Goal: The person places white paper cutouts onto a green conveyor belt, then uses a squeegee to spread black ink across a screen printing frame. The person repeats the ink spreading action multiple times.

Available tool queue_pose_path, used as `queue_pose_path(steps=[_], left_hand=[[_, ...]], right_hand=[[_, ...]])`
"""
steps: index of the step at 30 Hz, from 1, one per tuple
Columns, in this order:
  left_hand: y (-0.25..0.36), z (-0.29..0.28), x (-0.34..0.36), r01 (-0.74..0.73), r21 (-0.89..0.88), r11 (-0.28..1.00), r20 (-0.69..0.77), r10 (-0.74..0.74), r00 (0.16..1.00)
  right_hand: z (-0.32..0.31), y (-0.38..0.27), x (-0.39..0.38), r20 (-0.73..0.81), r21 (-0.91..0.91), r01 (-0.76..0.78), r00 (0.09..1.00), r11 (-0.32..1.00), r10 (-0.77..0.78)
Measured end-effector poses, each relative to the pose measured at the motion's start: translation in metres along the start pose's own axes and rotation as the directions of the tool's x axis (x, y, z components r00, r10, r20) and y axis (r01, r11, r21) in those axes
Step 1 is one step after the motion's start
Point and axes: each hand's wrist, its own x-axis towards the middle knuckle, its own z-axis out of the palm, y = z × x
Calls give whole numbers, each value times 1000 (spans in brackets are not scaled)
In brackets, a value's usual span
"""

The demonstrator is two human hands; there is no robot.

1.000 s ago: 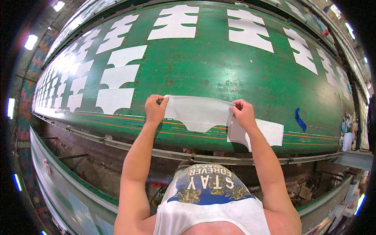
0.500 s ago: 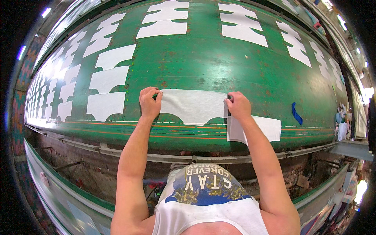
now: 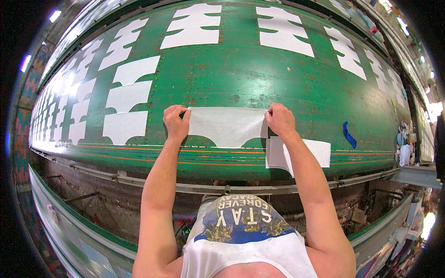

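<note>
A long green table (image 3: 241, 69) fills most of the view, its surface worn and flecked with paint, and rows of white cut fabric pieces (image 3: 132, 69) lie flat on it in lines running away to the left and right. Near the front edge, a white fabric piece (image 3: 227, 126) with two scooped notches along its near side lies spread on the green surface. The left hand (image 3: 176, 123) pinches its left upper corner between thumb and curled fingers; the right hand (image 3: 279, 119) grips the right upper corner, fingers bunched together, though the exact pinch is hard to make out. Just beside the right wrist lies a small stack of white pieces (image 3: 320, 153). Further right sits a blue scrap (image 3: 348, 135).
</note>
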Motion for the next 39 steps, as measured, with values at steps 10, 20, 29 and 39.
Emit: queue_pose_path(steps=[10,20,29,39], left_hand=[[5,-1,0,91,94,991,167,-106,980],[176,47,-61,-383,192,903,787,91,610],[258,115,-52,-442,59,895,743,257,619],[265,123,-42,-288,-109,951,716,276,641]], right_hand=[[6,4,0,-5,70,-51,999,996,52],[-15,-31,-63,31,573,145,980,806,-198],[-71,96,-145,-146,182,-42,987,982,69],[-106,251,-175,-225,-168,-206,960,964,166]])
